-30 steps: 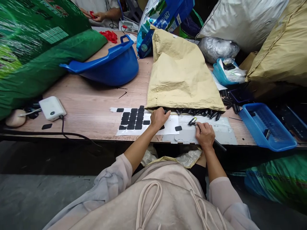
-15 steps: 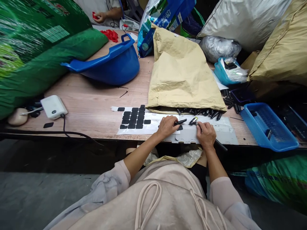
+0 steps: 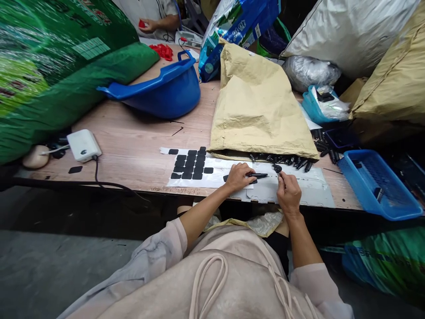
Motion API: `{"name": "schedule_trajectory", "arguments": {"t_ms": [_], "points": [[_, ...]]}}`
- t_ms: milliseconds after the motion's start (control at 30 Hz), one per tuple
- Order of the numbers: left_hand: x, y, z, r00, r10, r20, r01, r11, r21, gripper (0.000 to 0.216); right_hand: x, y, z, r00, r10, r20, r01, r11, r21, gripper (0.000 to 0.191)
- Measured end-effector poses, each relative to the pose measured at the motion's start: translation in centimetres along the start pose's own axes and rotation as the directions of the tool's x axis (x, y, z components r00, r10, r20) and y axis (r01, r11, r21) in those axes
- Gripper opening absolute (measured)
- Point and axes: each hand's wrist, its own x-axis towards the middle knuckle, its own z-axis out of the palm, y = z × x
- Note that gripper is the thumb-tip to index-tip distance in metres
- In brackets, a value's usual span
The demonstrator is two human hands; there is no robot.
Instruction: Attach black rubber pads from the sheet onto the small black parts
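My left hand point(image 3: 239, 176) is closed at the fingertips on a slim black rod-shaped piece point(image 3: 260, 175) that points right, just above a white sheet point(image 3: 217, 178). Dark patches show on the sheet under that hand. My right hand point(image 3: 289, 192) is closed around a small hand tool with a rounded black head point(image 3: 277, 168). Its handle is hidden in the palm. Rows of black pads with rounded corners point(image 3: 189, 169) lie on the sheet to the left. Beyond both hands, several small black pieces point(image 3: 288, 160) spill from the mouth of a tan paper sack point(image 3: 262, 106).
A blue basin point(image 3: 166, 93) tilts on the table behind the pads. At right stands a blue basket point(image 3: 381, 186) with a few black pieces in it. A white box with a cable point(image 3: 83, 145) sits at left. Across the table, a person's hand point(image 3: 149, 25) holds something red.
The tool in my right hand has turned, and its long black handle no longer shows. My left hand's black piece now lies more level. The whole view has shifted slightly.
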Motion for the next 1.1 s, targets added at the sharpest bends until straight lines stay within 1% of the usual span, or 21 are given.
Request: {"name": "schedule_trajectory", "arguments": {"t_ms": [100,167,267,400,600,767,900,1000,1100], "points": [[0.0,0.1,0.0,1.0,0.002,-0.005,-0.002,1.0,0.014,0.019,-0.1,-2.0,-0.3,0.994,-0.076,0.076,0.064,0.988,0.143,0.033],[-0.1,0.1,0.0,1.0,0.004,-0.001,-0.003,1.0,0.018,0.02,-0.3,-3.0,-0.4,0.991,-0.102,0.091,0.084,0.98,0.178,0.033],[-0.1,0.2,0.0,1.0,0.014,0.01,-0.014,1.0,0.014,0.021,-0.7,-3.7,-0.2,0.986,-0.126,0.107,0.105,0.979,0.177,0.034],[-0.1,0.2,0.0,1.0,0.019,0.0,-0.019,1.0,0.019,0.019,-1.0,-3.6,0.1,0.978,-0.142,0.154,0.121,0.982,0.142,0.033],[-0.1,0.0,0.1,1.0,0.028,-0.01,-0.028,0.999,0.014,0.019,-0.9,-2.8,-0.1,0.991,-0.105,0.086,0.092,0.986,0.142,0.035],[-0.1,-0.1,0.2,1.0,0.016,-0.002,-0.016,1.0,0.016,0.021,-1.0,-2.5,0.0,0.989,-0.077,0.125,0.062,0.991,0.116,0.033],[-0.1,0.0,0.2,1.0,0.012,-0.003,-0.012,1.0,0.016,0.019,-0.3,-1.1,-0.7,0.996,-0.037,0.081,0.03,0.996,0.08,0.034],[-0.2,0.1,0.2,1.0,0.012,-0.011,-0.012,1.0,0.007,0.019,0.4,1.2,-1.3,0.997,-0.019,0.078,0.022,0.999,-0.034,0.032],[-0.3,0.3,0.1,1.0,0.009,-0.016,-0.009,1.0,0.005,0.021,0.9,3.7,-1.2,0.992,-0.028,0.125,0.048,0.986,-0.159,0.031]]}}
